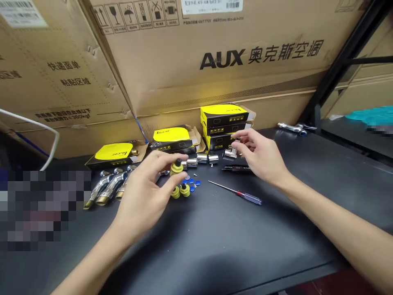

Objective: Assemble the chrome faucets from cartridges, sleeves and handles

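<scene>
My left hand (150, 184) pinches a yellow valve cartridge (177, 167) with a black stem between thumb and forefinger, held upright above the table. Two more yellow cartridges (184, 190) stand just below it. On the right, my right hand (260, 155) has its thumb and fingertips closed on a chrome faucet handle (229, 154); the fingers partly hide it. Several short chrome cylinders (202, 158) lie in a row between the hands. Blue round caps (191, 181) and small screws (195, 175) are scattered near the cartridges.
A screwdriver (248, 198) with a clear purple handle lies mid-table, and a black pen-like tool (236, 168) behind it. Chrome faucet bodies (112, 188) lie left. Yellow-black boxes (225, 116) stand before a large carton (227, 82). Another chrome faucet (291, 128) lies far right.
</scene>
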`<action>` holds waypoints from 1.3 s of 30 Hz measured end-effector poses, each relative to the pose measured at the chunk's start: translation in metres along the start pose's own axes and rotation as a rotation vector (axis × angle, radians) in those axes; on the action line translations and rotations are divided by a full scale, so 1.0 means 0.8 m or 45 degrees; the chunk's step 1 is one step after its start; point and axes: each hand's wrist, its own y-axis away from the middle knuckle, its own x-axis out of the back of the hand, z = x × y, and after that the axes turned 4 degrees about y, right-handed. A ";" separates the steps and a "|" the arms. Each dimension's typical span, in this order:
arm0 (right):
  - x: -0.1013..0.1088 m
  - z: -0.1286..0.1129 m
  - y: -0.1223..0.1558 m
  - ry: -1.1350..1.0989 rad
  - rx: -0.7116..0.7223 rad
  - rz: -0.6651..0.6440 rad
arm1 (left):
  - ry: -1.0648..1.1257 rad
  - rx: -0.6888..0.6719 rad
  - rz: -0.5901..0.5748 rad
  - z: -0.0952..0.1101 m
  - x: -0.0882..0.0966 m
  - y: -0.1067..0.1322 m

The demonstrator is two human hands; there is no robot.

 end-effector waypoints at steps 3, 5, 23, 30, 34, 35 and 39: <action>-0.001 0.000 -0.002 0.104 0.071 -0.029 | -0.083 -0.079 -0.035 0.002 -0.004 0.004; -0.002 0.001 -0.002 0.211 0.139 -0.060 | -0.213 -0.184 -0.098 0.004 -0.011 0.009; -0.016 0.017 -0.006 0.360 0.230 -0.158 | -0.632 -0.413 -0.292 -0.003 -0.039 0.018; -0.017 0.019 -0.011 0.396 0.266 -0.117 | -0.685 -0.411 -0.296 0.002 -0.040 0.020; -0.010 0.016 -0.015 0.543 0.331 -0.046 | -0.707 -0.417 -0.292 0.005 -0.040 0.021; -0.008 0.014 -0.015 0.560 0.339 -0.055 | -0.709 -0.413 -0.291 0.005 -0.040 0.021; -0.005 0.009 -0.012 0.619 0.380 -0.225 | -0.714 -0.406 -0.287 0.006 -0.039 0.023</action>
